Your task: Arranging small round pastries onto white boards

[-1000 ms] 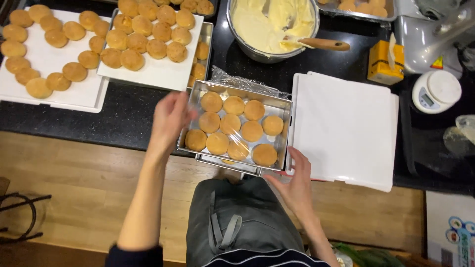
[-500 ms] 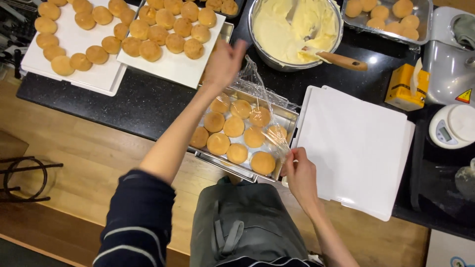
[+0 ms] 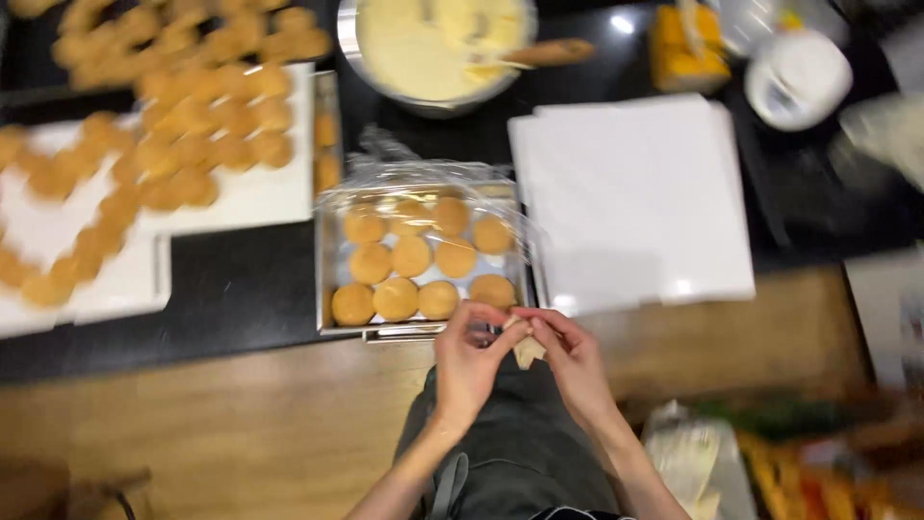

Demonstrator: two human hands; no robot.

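Two hands are brought together at the near edge of the counter, the left hand [image 3: 470,361] and the right hand [image 3: 576,358] meeting fingertip to fingertip over a small pale piece [image 3: 526,351], tan and folded or wedge-shaped, whose exact kind cannot be told through the blur. The piece is pinched between both sets of fingers, the left from its left side and the right from its right, so that it sits squarely in the middle and neither hand is nearer than the other. Its long axis, as far as it can be judged, runs away from the body and slightly downward, the lower tip being left free below the fingers. Just beyond the hands, touching distance from the fingertips, a metal tray [image 3: 327,270] is set on the dark counter with round golden buns [image 3: 412,256] laid in rows, and clear plastic film [image 3: 404,173] is seen crumpled over its far edge and draped across it. The held piece is thus placed at the tray's near right corner, directly in front of the hands. To the right of the tray a white board [image 3: 635,193] is laid flat, and beyond the tray a bowl of pale cream [image 3: 423,48] is stood.
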